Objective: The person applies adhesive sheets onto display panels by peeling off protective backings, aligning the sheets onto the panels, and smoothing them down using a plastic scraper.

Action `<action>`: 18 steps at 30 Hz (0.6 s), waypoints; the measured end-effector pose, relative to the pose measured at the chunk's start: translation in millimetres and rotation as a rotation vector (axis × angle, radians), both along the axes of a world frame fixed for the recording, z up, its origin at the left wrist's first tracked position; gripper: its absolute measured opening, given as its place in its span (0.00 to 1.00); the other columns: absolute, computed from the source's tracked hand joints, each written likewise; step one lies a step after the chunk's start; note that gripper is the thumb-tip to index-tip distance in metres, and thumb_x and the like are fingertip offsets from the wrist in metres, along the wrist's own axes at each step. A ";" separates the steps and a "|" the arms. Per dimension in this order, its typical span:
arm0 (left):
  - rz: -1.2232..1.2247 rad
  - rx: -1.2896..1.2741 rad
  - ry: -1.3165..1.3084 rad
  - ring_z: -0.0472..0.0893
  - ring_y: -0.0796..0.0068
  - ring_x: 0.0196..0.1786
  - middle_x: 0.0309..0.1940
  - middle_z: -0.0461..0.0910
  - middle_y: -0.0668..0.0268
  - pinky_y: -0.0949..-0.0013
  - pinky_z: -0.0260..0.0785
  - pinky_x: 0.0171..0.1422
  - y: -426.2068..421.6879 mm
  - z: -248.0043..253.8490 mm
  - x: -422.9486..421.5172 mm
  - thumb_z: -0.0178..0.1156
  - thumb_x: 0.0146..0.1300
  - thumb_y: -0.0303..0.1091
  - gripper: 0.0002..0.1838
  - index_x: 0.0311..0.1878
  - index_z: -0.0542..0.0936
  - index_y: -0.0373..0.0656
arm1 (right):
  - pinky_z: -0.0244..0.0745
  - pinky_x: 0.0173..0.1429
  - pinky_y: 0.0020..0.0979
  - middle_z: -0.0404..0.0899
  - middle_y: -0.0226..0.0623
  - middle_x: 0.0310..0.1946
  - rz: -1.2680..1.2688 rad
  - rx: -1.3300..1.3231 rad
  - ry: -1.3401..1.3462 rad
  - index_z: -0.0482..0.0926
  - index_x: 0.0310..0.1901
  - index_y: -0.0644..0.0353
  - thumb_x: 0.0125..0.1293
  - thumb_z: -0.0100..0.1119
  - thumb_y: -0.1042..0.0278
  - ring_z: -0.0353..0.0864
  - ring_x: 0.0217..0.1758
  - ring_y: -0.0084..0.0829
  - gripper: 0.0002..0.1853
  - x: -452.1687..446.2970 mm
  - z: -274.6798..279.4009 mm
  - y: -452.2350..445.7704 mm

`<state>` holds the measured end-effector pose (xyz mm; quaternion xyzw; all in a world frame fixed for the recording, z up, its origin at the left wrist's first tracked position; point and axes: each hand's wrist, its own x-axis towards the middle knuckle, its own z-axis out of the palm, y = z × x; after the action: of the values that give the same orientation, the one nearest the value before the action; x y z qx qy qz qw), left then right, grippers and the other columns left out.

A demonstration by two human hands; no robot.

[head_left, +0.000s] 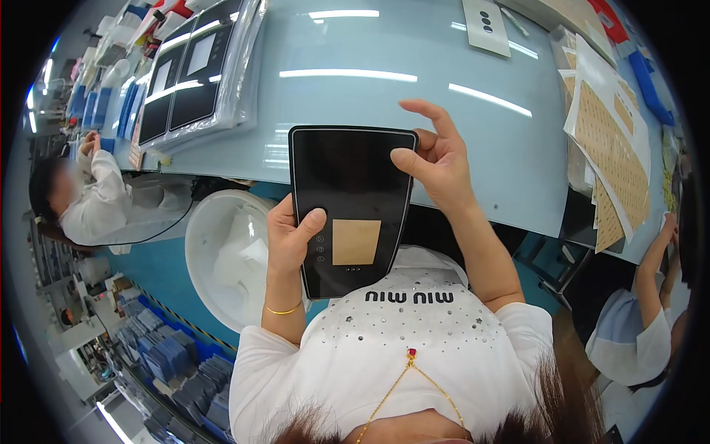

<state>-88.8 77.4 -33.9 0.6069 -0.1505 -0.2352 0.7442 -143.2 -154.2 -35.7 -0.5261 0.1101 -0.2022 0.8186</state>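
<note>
A black glossy panel [351, 174] with rounded corners and a thin light border is held up over the table's near edge. Low on its face is a tan rectangle [356, 242], with small round marks beside and below it. My left hand [291, 233] grips the panel's left edge, thumb on the front face, fingers hidden behind. At the upper right corner, my right hand [438, 159] holds the edge with its thumb on the front; its index finger is raised and bent away from the panel.
Wrapped black panels [194, 70] are stacked at the table's [347, 44] back left. A white card [486, 26] lies at the back. Tan and white sheets [606, 133] are piled right. A white bin [203, 274] stands below left. One person sits left, another right.
</note>
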 end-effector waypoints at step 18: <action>-0.095 -0.004 -0.003 0.75 0.83 0.37 0.35 0.80 0.71 0.77 0.69 0.43 25.7 -8.9 14.2 0.66 0.60 0.31 0.15 0.46 0.78 0.34 | 0.64 0.19 0.15 0.78 0.30 0.26 0.200 -0.216 0.052 0.71 0.58 0.61 0.59 0.61 0.79 0.70 0.19 0.12 0.23 -8.1 25.7 11.6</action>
<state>-74.6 103.1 -42.8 0.5981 -0.1807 -0.2689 0.7330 -151.3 -142.6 -10.0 -0.6247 0.0561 -0.1166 0.7701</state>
